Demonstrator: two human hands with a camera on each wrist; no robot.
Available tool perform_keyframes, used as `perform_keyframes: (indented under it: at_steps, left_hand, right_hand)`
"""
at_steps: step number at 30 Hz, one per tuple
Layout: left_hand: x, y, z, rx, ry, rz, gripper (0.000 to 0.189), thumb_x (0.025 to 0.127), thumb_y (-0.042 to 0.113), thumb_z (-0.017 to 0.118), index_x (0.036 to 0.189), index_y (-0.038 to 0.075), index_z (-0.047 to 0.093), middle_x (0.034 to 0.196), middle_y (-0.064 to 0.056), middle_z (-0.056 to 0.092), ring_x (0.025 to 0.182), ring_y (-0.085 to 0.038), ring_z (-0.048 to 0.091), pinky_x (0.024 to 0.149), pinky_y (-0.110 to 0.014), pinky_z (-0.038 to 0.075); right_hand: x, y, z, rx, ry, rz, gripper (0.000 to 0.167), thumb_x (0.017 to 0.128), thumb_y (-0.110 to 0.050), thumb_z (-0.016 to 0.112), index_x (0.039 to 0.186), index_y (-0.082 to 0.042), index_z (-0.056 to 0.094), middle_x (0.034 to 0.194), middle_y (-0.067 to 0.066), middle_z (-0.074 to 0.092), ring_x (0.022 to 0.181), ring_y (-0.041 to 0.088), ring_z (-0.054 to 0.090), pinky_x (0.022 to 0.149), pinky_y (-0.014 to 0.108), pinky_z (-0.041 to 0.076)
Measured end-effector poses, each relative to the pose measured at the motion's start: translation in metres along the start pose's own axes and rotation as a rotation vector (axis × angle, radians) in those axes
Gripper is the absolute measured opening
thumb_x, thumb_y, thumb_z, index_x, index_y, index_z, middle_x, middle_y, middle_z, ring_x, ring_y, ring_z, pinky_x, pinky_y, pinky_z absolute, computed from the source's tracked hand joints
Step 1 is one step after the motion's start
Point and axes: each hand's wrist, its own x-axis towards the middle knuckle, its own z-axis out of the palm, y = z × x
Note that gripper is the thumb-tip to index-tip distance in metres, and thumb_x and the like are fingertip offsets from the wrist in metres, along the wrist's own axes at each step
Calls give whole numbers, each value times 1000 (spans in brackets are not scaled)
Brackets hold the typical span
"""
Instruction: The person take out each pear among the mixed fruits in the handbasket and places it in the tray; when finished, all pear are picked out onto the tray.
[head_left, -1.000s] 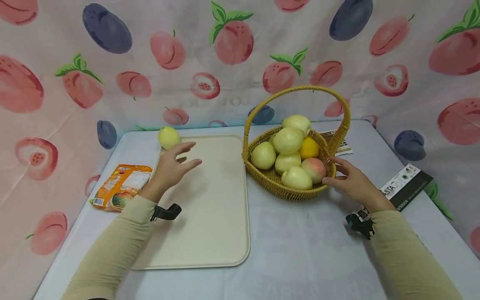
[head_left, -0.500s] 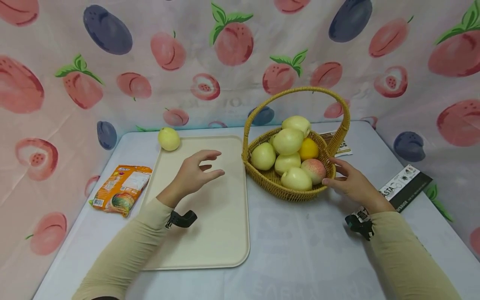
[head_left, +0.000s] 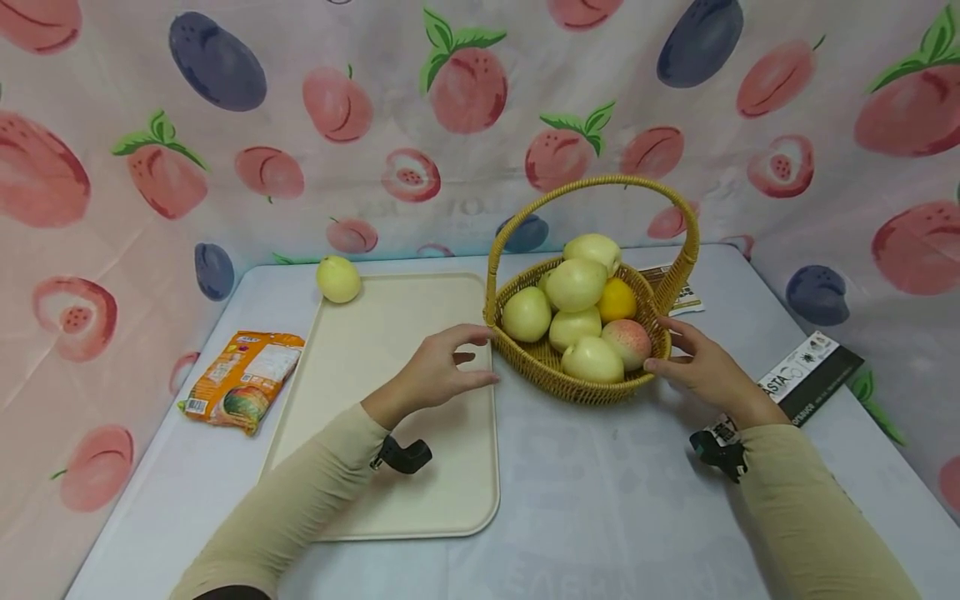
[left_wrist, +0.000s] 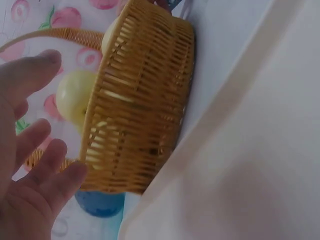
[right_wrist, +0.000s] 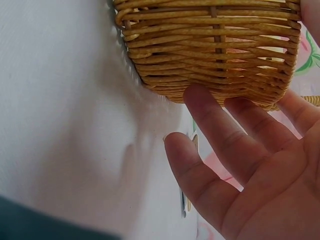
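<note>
A yellow wicker basket (head_left: 558, 385) with a tall hooped handle stands right of the tray. In it lie several pale green fruits (head_left: 576, 284), an orange (head_left: 618, 299) and a peach (head_left: 627, 343). My left hand (head_left: 435, 368) hovers over the tray's right side, thumb and fingers spread, fingertips close to the basket's left rim. In the left wrist view the gap between thumb and fingers faces the wicker wall. My right hand (head_left: 705, 368) holds the basket's right edge, thumb at the rim and fingertips against the outside of the weave (right_wrist: 215, 55).
A beige tray (head_left: 390, 500) covers the left-centre of the white table. One yellow-green fruit (head_left: 339, 279) sits at its far left corner. An orange snack packet (head_left: 243, 379) lies left of it. A black-and-white pasta box (head_left: 813, 375) lies to the right, and another packet (head_left: 678, 296) behind the basket.
My left hand has moved right and towards me, from beside the fruit at the tray's far corner to the basket's left rim. The right hand and basket have stayed in place.
</note>
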Motion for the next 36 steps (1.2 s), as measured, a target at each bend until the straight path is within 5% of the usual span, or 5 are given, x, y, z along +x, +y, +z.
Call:
perform_keyframes:
  at_steps: [11, 19, 36]
  left_hand:
    - [23, 17, 23, 123, -43, 111, 64, 84, 19, 83, 139, 2, 54, 142, -11, 53, 132, -24, 48, 106, -38, 42]
    - [53, 30, 32, 81, -48, 67, 70, 86, 24, 81, 145, 5, 49, 149, -9, 46, 136, -21, 42, 107, -39, 40]
    - [116, 45, 42, 139, -50, -15, 73, 90, 33, 77, 150, 11, 43, 156, -9, 36, 142, -20, 32, 114, -30, 29]
  right_hand:
    - [2, 2, 0, 13, -2, -13, 95, 94, -36, 72, 161, -9, 11, 159, 31, 16, 140, 57, 22, 103, 71, 31]
    - [2, 2, 0, 9, 3, -9, 95, 94, -35, 72, 161, -8, 12, 159, 32, 16, 140, 56, 22, 104, 70, 31]
    - [-2, -3, 0, 52, -10, 12, 99, 92, -40, 73, 161, -9, 10, 157, 35, 19, 140, 54, 25, 104, 67, 33]
